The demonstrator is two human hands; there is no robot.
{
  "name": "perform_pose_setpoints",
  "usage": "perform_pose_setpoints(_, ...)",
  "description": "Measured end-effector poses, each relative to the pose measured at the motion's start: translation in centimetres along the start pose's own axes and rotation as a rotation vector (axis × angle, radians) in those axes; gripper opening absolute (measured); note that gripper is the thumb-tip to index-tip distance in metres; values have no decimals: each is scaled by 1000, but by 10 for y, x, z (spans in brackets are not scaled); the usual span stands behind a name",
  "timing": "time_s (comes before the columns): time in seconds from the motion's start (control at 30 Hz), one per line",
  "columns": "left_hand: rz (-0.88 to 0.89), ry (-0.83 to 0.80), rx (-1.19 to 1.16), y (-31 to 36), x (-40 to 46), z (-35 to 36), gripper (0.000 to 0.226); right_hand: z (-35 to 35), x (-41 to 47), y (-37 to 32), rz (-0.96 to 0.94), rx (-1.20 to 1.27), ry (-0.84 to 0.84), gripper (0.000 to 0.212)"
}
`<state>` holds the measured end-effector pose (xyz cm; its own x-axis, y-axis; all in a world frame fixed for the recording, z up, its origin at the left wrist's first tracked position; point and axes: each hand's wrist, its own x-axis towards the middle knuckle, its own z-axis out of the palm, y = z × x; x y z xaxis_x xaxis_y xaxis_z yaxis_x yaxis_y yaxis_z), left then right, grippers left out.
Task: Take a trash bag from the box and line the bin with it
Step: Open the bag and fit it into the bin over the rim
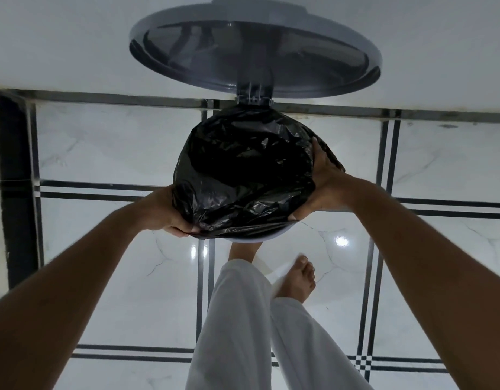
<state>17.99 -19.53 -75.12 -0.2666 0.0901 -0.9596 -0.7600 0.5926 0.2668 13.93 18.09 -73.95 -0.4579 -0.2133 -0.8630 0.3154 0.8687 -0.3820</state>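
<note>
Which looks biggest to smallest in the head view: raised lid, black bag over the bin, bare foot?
1. Lid, widest, though it stands raised nearer the camera, so true size is unsure.
2. Black bag, clearly narrower here.
3. Bare foot, smallest by far.

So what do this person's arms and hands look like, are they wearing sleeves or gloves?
Both forearms are bare up to the frame's edge, with no sleeves in view. The left hand and right hand wear no gloves, and no rings, watch or bracelets show. Lower down, loose white trousers and a bare foot are visible.
</note>
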Motion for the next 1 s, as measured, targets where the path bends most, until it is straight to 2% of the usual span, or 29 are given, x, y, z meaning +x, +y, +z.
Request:
perform_pose_setpoints(0.13,27,50,30,-10,5,12,69,1,-4,4,-94,16,34,200)
perform_pose_setpoints(0.23,17,113,56,-19,10,21,88,4,-1,11,-217,84,69,194)
perform_pose_setpoints(0.33,23,188,83,-24,15,30,91,2,-1,11,-256,107,46,190)
perform_pose_setpoints(0.4,19,226,92,-23,19,36,83,0,-2,12,-275,98,18,184)
perform_pose_setpoints(0.53,16,367,124,-23,27,50,53,1,2,17,-253,35,15,179)
perform_pose_setpoints(0.63,21,459,104,-31,30,56,42,4,6,15,-227,-47,119,169)
perform_pose_setpoints(0.73,-59,505,-39,-35,29,55,35,7,12,14,-204,-86,237,164)
perform_pose_setpoints(0.8,-129,458,-215,-37,25,47,35,8,14,17,-177,-86,280,165)
perform_pose_setpoints(0.9,-176,292,-392,-37,10,26,46,6,7,16,-116,-165,262,165)
perform_pose_setpoints(0.93,-176,282,-409,-34,5,19,40,3,2,15,-98,-186,235,164)
perform_pose_setpoints(1.0,-108,362,-438,-22,-3,6,11,-1,-6,14,-130,-189,188,156)
